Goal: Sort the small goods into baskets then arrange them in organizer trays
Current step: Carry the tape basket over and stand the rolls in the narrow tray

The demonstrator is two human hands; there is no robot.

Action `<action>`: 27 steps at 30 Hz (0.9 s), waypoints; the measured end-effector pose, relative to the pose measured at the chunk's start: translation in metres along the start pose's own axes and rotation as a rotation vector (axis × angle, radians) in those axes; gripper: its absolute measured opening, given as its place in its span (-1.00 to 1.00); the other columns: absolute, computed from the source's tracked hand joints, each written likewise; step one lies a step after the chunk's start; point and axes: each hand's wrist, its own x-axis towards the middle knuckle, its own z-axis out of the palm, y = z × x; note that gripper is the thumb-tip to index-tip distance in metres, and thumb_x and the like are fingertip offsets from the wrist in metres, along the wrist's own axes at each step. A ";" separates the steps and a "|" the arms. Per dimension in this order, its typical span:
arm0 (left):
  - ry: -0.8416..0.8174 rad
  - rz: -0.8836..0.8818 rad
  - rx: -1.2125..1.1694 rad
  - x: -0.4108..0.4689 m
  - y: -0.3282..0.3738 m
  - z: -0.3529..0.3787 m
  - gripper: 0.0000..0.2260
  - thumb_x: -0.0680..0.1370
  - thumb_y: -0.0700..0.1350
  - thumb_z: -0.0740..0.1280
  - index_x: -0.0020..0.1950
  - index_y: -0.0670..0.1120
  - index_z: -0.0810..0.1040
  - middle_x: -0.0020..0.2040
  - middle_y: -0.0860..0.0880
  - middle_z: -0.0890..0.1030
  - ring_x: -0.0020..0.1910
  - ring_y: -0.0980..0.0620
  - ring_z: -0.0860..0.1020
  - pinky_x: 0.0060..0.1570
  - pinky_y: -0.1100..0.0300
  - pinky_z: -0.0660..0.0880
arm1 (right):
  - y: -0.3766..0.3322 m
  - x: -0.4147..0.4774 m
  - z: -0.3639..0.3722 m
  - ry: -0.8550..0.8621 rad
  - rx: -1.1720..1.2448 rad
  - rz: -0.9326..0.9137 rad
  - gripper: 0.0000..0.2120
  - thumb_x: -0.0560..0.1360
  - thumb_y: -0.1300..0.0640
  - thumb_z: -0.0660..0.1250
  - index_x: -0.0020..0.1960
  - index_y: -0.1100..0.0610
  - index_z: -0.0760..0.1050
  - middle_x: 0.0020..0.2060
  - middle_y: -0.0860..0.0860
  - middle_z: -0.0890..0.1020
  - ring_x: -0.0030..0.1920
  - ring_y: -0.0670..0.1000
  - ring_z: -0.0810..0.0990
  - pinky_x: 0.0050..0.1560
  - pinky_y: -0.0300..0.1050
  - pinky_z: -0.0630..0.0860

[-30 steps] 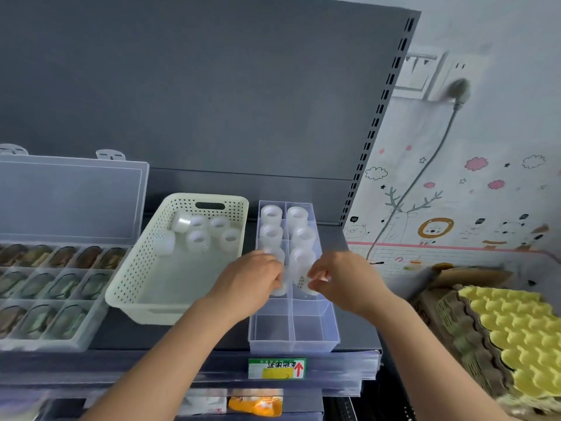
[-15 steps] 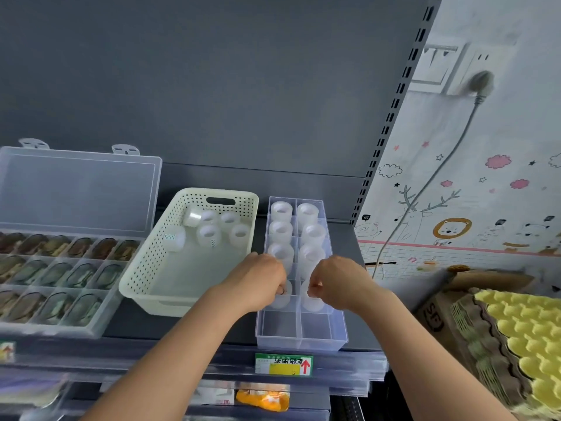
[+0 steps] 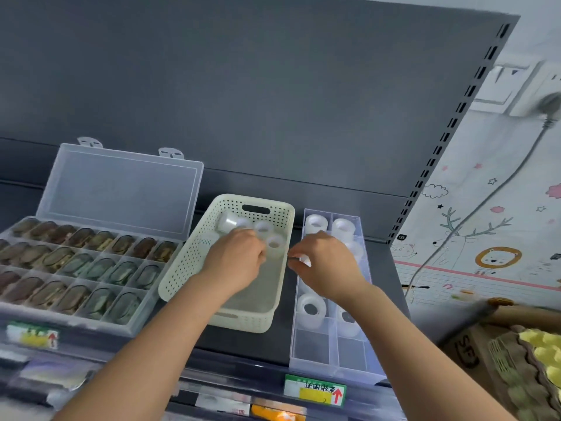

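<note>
the left hand [image 3: 239, 259] reaches into the cream perforated basket [image 3: 182, 278] on the dark shelf [image 3: 252, 344], knuckles up, fingers curled down among the clear tape rolls [image 3: 274, 244] at the basket's far end. whether it has closed on a roll i cannot tell, since the fingertips are hidden under the hand. a few more rolls lie beside it near the basket's handle slot, one tipped on its side.

the right hand [image 3: 326, 265] hovers over the gap between the basket and the clear organizer tray [image 3: 309, 350], which sits just right of the basket. its thumb and forefinger are pinched together on something small and white; blur keeps me from saying whether it is a roll or just a glint, so its grip cannot be told for sure.

the tray is divided into two columns of compartments. rolls fill the far cells and two more sit nearer, partly behind the right wrist; the two nearest cells hold nothing.

to the left of the basket stands a clear lidded box [image 3: 76, 268], lid propped open, its cells packed with dark oval items. a green and yellow price label [image 3: 315, 390] with a red arrow hangs on the shelf edge below the tray. egg cartons [image 3: 531, 360] show at the right edge.
</note>
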 end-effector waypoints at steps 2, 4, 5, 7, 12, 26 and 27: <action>-0.058 -0.084 0.072 0.006 -0.018 0.007 -0.86 0.56 -0.20 0.24 -0.17 -0.06 0.52 -0.01 -0.03 0.55 -0.03 -0.06 0.52 -0.11 0.08 0.49 | -0.008 0.018 0.007 -0.033 -0.077 -0.049 -0.75 0.52 0.01 0.28 0.14 0.02 0.61 0.01 0.00 0.63 0.12 0.05 0.46 0.06 -0.10 0.44; -0.084 -0.096 0.151 0.012 -0.032 0.015 -0.80 0.54 -0.25 0.25 0.10 -0.08 0.58 0.11 -0.05 0.55 0.08 -0.09 0.50 0.02 0.04 0.50 | -0.015 0.038 0.014 -0.096 -0.199 -0.084 -0.72 0.53 -0.04 0.26 0.19 0.00 0.56 0.09 -0.02 0.60 0.18 0.05 0.41 0.15 -0.11 0.35; -0.100 -0.084 0.177 0.016 -0.037 0.018 -0.71 0.53 -0.28 0.24 0.21 -0.07 0.56 0.17 -0.03 0.54 0.14 -0.09 0.48 0.08 0.04 0.48 | -0.017 0.047 0.017 -0.131 -0.262 -0.092 -0.71 0.53 -0.06 0.25 0.20 0.01 0.55 0.12 -0.02 0.58 0.20 0.06 0.39 0.17 -0.10 0.31; -0.113 -0.058 0.198 0.025 -0.044 0.021 -0.60 0.51 -0.34 0.20 0.30 -0.05 0.51 0.23 -0.01 0.53 0.21 -0.08 0.44 0.14 0.05 0.45 | -0.020 0.064 0.026 -0.208 -0.400 -0.099 -0.70 0.53 -0.08 0.24 0.17 0.03 0.54 0.11 0.00 0.57 0.21 0.08 0.37 0.16 -0.07 0.27; -0.163 -0.001 0.233 0.038 -0.052 0.027 -0.51 0.44 -0.42 0.16 0.29 -0.06 0.53 0.21 -0.06 0.54 0.20 -0.09 0.43 0.13 0.06 0.44 | -0.020 0.088 0.047 -0.330 -0.585 -0.071 -0.80 0.51 0.00 0.27 0.09 0.05 0.49 0.04 0.02 0.59 0.16 0.09 0.41 0.14 -0.04 0.23; -0.113 -0.105 -0.042 0.032 -0.059 0.028 -0.88 0.56 -0.19 0.25 -0.03 -0.07 0.58 0.00 0.02 0.48 -0.02 -0.07 0.51 -0.16 0.12 0.40 | -0.020 0.089 0.063 -0.156 -0.447 0.034 -0.94 0.44 0.12 0.31 -0.10 0.06 0.51 -0.15 -0.03 0.62 -0.01 0.05 0.47 0.05 -0.06 0.21; -0.100 -0.108 -0.065 0.030 -0.057 0.024 -0.87 0.57 -0.18 0.24 -0.02 -0.08 0.59 0.00 0.02 0.48 -0.02 -0.07 0.51 -0.12 0.09 0.44 | -0.019 0.087 0.061 -0.137 -0.392 0.038 -0.89 0.44 0.11 0.31 -0.06 0.03 0.55 -0.14 -0.04 0.63 0.02 0.05 0.47 0.05 -0.06 0.22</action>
